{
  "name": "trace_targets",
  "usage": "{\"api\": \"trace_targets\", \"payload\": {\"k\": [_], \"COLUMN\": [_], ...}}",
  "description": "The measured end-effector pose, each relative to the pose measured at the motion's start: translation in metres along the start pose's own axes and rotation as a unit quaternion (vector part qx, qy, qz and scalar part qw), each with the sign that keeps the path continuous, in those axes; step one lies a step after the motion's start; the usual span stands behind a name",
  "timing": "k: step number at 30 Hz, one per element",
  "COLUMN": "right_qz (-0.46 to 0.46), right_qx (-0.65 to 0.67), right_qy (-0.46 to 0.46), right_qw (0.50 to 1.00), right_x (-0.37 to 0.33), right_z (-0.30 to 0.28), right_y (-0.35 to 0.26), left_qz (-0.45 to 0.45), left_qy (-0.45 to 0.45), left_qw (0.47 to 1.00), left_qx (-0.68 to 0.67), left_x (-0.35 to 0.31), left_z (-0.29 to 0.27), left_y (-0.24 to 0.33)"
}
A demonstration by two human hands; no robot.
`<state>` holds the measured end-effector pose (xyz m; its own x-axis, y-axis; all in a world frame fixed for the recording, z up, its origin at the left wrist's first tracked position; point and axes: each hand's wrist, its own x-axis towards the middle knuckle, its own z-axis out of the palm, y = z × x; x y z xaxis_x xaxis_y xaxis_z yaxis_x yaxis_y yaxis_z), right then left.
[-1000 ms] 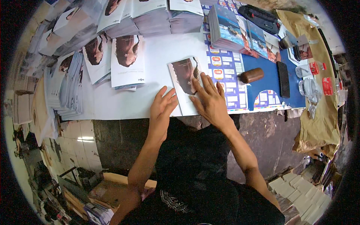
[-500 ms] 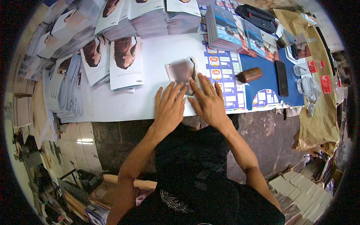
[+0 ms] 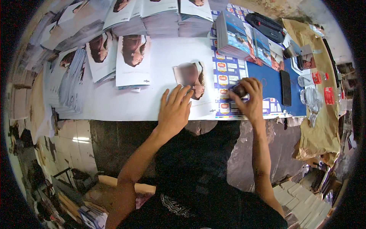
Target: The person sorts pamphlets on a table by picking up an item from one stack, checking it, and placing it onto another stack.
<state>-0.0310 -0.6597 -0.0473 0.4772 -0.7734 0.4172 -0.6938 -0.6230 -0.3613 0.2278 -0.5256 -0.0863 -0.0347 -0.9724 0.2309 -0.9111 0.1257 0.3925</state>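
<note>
A white booklet (image 3: 201, 84) with a long-haired figure on its cover lies on the white tabletop (image 3: 158, 57) in front of me. My left hand (image 3: 174, 110) rests flat with fingers stretched, its fingertips on the booklet's lower left part. To the right, my right hand (image 3: 251, 100) is wrapped round a short dark-brown cylinder (image 3: 239, 91), wood-like in look, over the blue and white printed sheet (image 3: 222, 66). My fingers cover part of the cylinder.
More matching booklets (image 3: 133, 63) lie at the left, with tall stacks (image 3: 160, 23) behind. A stack of blue-covered booklets (image 3: 232, 34) stands at the back right. Beyond my right hand are a black phone-like slab (image 3: 285, 87), plastic bottles (image 3: 310, 95) and brown paper (image 3: 318, 129).
My right hand has left the booklet, moved right and gripped the brown cylinder, which has shifted left toward the booklet. My left hand stays on the booklet, now more exposed.
</note>
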Motion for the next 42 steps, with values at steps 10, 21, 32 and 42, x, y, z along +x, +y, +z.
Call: {"api": "trace_targets", "payload": {"k": [10, 21, 32, 42], "right_qz": [-0.033, -0.092, -0.042, 0.151], "right_qx": [-0.055, -0.027, -0.043, -0.15], "right_qy": [-0.03, -0.013, -0.086, 0.111], "right_qw": [0.998, 0.995, 0.994, 0.971], "right_x": [0.048, 0.056, -0.038, -0.012], "right_z": [0.085, 0.091, 0.012, 0.021], "right_y": [-0.065, -0.054, -0.027, 0.047], "left_qz": [0.019, 0.02, 0.011, 0.059], "left_qy": [-0.008, 0.023, -0.072, 0.226], "left_qw": [1.0, 0.999, 0.996, 0.972], "left_qx": [0.018, 0.028, 0.041, -0.036], "left_x": [-0.001, 0.0, 0.002, -0.026], "left_z": [0.001, 0.007, -0.02, -0.136], "left_y": [-0.001, 0.0, 0.023, -0.012]}}
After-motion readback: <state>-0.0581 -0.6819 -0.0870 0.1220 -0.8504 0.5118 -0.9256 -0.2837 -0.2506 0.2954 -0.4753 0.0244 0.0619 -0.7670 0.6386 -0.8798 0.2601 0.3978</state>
